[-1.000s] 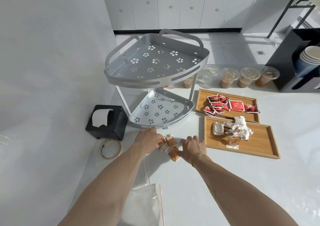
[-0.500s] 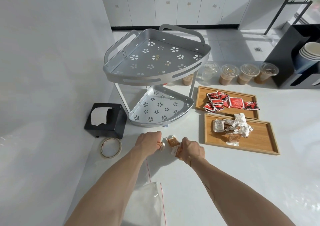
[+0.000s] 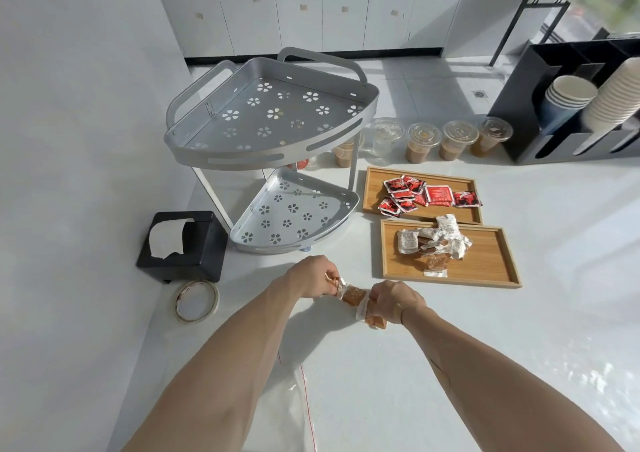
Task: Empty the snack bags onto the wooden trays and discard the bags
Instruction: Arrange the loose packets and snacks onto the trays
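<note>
Packets of brown snacks point(image 3: 353, 294) sit pinched in both left hand point(image 3: 313, 276) and right hand point(image 3: 393, 301); loose grips could spill them short of the wooden tray point(image 3: 485, 271) beyond the right hand

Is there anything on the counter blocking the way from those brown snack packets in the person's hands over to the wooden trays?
Nothing visible does. Both hands, left hand and right hand, grip the brown snack packets, and only bare white counter lies between them and the near wooden tray. The metal corner rack stands off to the left.
</note>
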Demonstrator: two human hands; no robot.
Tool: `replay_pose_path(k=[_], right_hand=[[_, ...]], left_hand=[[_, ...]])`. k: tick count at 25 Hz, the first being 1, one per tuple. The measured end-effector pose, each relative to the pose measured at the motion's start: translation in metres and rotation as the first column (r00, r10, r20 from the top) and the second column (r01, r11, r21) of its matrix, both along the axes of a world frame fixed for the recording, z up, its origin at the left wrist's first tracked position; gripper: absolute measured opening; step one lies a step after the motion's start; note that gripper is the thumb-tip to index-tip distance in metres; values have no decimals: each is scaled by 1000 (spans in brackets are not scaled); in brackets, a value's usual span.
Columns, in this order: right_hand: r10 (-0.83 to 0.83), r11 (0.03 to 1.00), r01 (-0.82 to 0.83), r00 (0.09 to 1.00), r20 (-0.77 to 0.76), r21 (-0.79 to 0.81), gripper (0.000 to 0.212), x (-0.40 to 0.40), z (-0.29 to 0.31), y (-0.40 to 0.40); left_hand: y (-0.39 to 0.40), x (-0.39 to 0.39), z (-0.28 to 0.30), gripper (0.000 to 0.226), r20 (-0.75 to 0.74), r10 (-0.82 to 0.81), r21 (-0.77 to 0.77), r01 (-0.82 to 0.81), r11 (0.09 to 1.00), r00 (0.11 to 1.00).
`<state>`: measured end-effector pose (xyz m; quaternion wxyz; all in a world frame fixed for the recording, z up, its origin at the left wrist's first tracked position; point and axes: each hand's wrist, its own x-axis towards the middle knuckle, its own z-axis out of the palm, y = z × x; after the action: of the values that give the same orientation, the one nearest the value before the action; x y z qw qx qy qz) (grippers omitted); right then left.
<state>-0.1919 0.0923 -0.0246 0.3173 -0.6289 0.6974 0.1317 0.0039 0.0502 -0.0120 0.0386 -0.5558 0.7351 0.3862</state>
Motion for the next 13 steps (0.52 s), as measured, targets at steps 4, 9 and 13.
replay_pose_path(k=[4, 9, 13], right_hand=[[0, 1000, 0, 1000, -4, -2, 26, -4, -1, 3], [9, 1000, -10, 1000, -30, -19, 23, -1, -3, 5], [-5, 1000, 4, 999, -36, -31, 22, -3, -3, 8]], left_hand=[[6, -32, -14, 25, 59, -113, -48, 115, 992, 992], [12, -42, -17, 26, 145, -118, -135, 138, 981, 982], [21, -45, -12, 27, 138, -91, -89, 104, 991, 986]])
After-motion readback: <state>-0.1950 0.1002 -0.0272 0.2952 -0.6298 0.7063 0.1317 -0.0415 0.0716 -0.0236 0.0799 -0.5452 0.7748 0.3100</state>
